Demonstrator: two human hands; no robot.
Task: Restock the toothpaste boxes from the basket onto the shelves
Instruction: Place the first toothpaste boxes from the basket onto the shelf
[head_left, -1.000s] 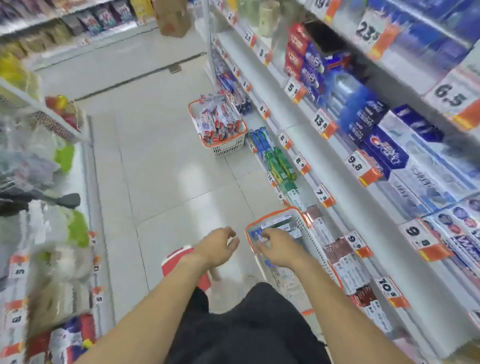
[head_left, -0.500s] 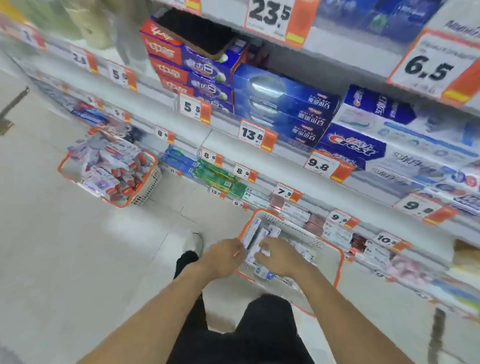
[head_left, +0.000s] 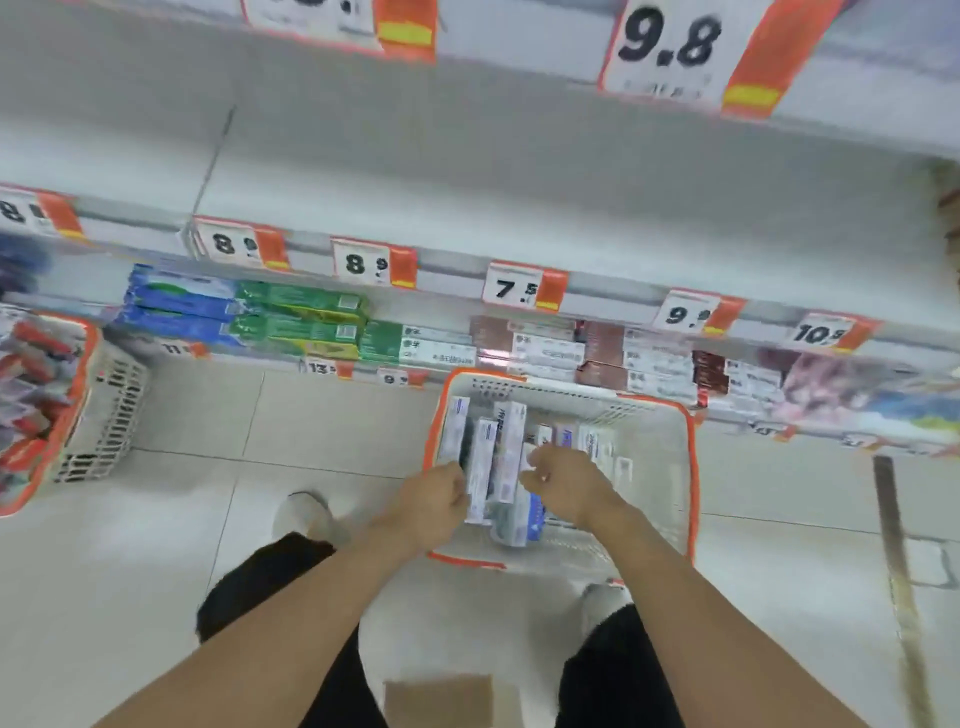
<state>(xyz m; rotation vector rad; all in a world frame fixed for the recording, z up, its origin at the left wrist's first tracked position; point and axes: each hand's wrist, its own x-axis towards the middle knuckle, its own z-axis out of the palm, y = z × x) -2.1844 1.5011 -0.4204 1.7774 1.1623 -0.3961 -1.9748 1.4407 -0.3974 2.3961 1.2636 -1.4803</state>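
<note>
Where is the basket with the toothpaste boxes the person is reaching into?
In the head view, the basket sits on the floor at centre, right below the lowest shelf, with the left hand and right hand inside it.

bare forearms, black trousers (head_left: 270, 587), pale shoes (head_left: 304, 517)
</note>
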